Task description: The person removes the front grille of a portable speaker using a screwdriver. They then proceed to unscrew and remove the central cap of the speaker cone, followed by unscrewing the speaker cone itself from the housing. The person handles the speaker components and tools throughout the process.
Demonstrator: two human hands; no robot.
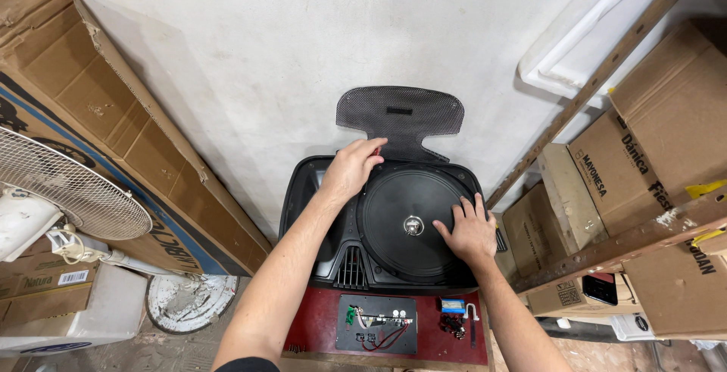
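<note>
A black speaker cabinet lies face up on a red-topped stand, its large round black cone exposed. My left hand sits at the cone's upper left rim, fingers curled on something small and reddish that I cannot identify. My right hand rests flat on the cone's right side, fingers spread. The black mesh grille leans against the wall behind the cabinet.
A black panel with wires and small parts lie on the red top. Cardboard boxes and a white fan stand left. Boxes on wooden shelving fill the right. A white round base lies on the floor.
</note>
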